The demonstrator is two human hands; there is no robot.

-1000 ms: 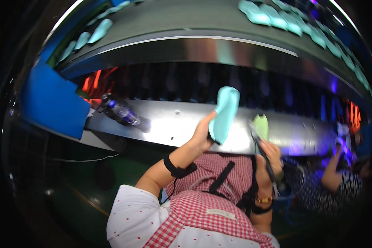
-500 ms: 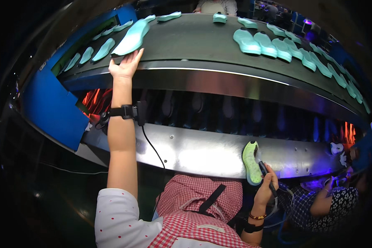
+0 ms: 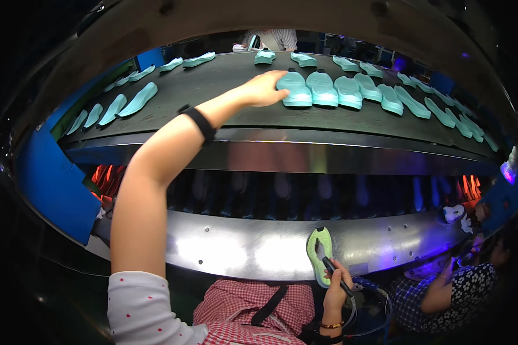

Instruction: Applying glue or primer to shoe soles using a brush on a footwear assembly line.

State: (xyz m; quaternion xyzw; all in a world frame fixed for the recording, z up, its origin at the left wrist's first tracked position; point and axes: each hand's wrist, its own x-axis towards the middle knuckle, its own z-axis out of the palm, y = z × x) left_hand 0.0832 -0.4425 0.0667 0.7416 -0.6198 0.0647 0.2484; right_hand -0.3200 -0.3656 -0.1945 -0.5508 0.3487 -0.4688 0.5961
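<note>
My left hand reaches across the dark conveyor belt, its thumb and fingers closed on the left side of a mint-green shoe sole. That sole lies at the left end of a row of similar soles. Down at the metal ledge, my right hand grips a black pen-like applicator with a thin clear tube running from it. Its tip is by a yellow-green shoe sole, which has a dark patch on its inner face and rests over the ledge. My right fingers partly cover the near end.
More mint soles lie on the belt's left. Below it, a slot with soles and orange glowing ends sits behind the steel ledge. A blue panel stands left. A co-worker is at right, another person beyond the belt.
My left hand has let go of a mint sole at the left of the belt and swung right to the row. The view has shifted; my right hand still holds the applicator by the yellow-green sole.
</note>
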